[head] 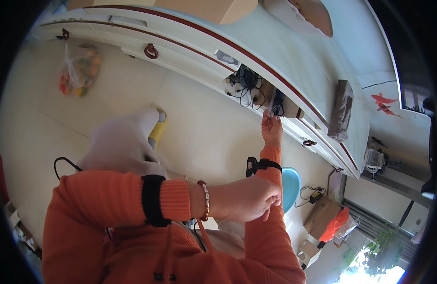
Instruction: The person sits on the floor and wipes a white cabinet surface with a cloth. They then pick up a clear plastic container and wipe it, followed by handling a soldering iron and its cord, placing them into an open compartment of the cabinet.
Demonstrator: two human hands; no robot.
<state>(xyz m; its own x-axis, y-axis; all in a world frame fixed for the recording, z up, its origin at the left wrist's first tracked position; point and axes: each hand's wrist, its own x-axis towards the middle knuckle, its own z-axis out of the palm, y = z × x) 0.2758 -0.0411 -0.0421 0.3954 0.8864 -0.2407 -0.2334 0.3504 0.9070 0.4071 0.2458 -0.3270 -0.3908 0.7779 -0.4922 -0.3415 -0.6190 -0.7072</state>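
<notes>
My right hand (271,128) reaches to an open compartment in a low white cabinet (190,62). Its fingertips are bent together at the front end of a translucent plastic piece (272,101); whether they grip it is hard to see. Beside that piece lies a bundle of dark and blue cables (278,103). Farther left in the compartment are coiled black cables (248,78) with loose plugs. My left hand (255,198) crosses over my right forearm, fingers curled near the orange sleeve (266,230); I cannot tell whether it grips the cloth.
A brown folded cloth (340,110) and a cardboard box (204,10) rest on the cabinet top. A teal basin (291,188) stands on the floor beside my right arm. Knotted plastic bag (80,71) lies at left; another cardboard box (321,218) stands at right.
</notes>
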